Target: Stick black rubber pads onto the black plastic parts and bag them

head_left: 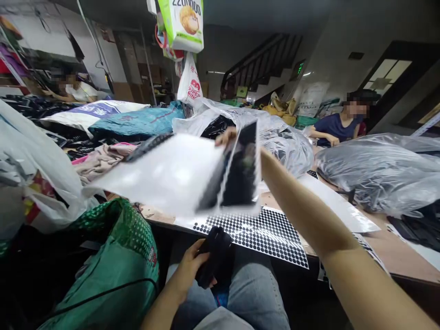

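My right hand (227,136) grips the far edge of a large white sheet (165,165) with a black band, raised over the table edge and blurred by motion. Part of that hand is hidden behind the sheet. Low over my lap, my left hand (192,261) is closed around a bundle of black pieces (215,254), whose kind I cannot make out. Below the raised sheet, another white sheet covered in rows of black dots (264,233) lies on the table and juts over its front edge.
A green bag (113,256) stands open at my left, beside a white plastic bag (37,169). Clear plastic bags (385,169) are heaped across the table (405,250). More white sheets (338,201) lie at right. One person (343,121) sits across at right, another (79,89) far left.
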Available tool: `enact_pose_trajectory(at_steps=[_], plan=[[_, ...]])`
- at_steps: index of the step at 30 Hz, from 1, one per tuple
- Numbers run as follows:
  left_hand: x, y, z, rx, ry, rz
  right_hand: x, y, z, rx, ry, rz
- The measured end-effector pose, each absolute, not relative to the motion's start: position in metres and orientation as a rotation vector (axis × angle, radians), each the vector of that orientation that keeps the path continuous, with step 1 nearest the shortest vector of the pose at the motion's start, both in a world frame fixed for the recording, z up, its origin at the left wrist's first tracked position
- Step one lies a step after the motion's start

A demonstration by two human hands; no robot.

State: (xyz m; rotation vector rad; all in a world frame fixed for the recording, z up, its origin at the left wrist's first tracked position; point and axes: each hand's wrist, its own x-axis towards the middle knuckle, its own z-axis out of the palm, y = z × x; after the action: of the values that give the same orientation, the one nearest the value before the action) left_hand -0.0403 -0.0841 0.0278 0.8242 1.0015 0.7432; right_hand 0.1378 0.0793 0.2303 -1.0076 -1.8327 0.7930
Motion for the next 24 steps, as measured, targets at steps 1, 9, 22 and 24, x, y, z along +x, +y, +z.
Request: enact_pose_trajectory(at_steps=[1,9,22,24], plan=[[-0.04,-0.086,0.026,0.825,1.027,0.709,0.143,0.077,0.199,-0.984,-1.893,0.986],[-0.033,-0.084,0.0,0.898,1.146,0.4,0.16,0.081,0.045,-1.13,-1.957,1.033],[-0.027,-0.059,-0.02,0.682,1.074,0.399,0.347,-0.056,-0.013,-2.435,-0.973,0.266],[-0.025,-0.056,-0.021,0.648,1.116,0.415,0.359,-0.076,-0.026,-2.605,-0.871,0.353]])
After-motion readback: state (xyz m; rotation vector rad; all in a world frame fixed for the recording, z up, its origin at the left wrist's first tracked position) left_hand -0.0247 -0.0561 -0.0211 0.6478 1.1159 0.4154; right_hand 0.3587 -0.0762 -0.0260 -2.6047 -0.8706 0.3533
